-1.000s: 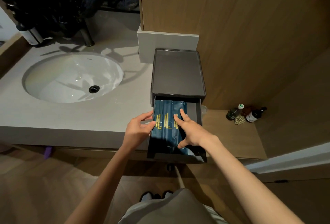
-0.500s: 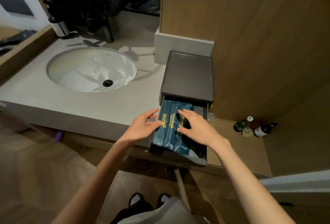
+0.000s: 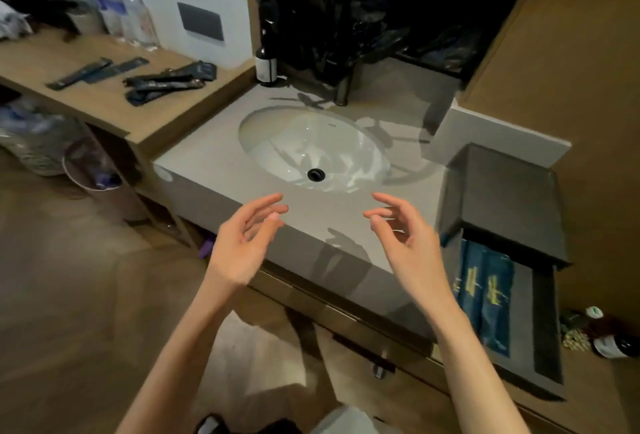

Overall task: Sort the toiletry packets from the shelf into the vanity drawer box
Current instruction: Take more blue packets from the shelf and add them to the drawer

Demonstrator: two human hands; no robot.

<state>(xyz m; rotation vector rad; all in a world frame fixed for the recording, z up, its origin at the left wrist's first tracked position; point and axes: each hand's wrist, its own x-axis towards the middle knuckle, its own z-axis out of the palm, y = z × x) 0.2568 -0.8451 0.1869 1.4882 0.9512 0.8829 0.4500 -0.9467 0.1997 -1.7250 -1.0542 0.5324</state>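
Note:
The dark grey drawer box (image 3: 502, 198) stands at the right end of the vanity counter, its drawer (image 3: 545, 326) pulled out. Blue toiletry packets with gold print (image 3: 485, 291) lie flat inside the drawer. More dark packets (image 3: 169, 83) lie in a loose pile on the wooden shelf (image 3: 104, 104) at the upper left, with flat dark strips (image 3: 97, 71) beside them. My left hand (image 3: 242, 243) and my right hand (image 3: 405, 236) hover empty over the counter's front edge, fingers relaxed and spread. Both hands are clear of the drawer.
A white sink basin (image 3: 311, 149) is set into the grey counter (image 3: 214, 170). A dark bottle (image 3: 266, 59) and black plastic bags (image 3: 363, 7) stand behind it. Small bottles (image 3: 602, 333) sit on the low ledge at the right. Water bottles (image 3: 124, 11) stand on the shelf's back.
Both hands have left the blue packets in the drawer and drawn back to the left. The view has swung left, bringing the shelf with its packets into sight.

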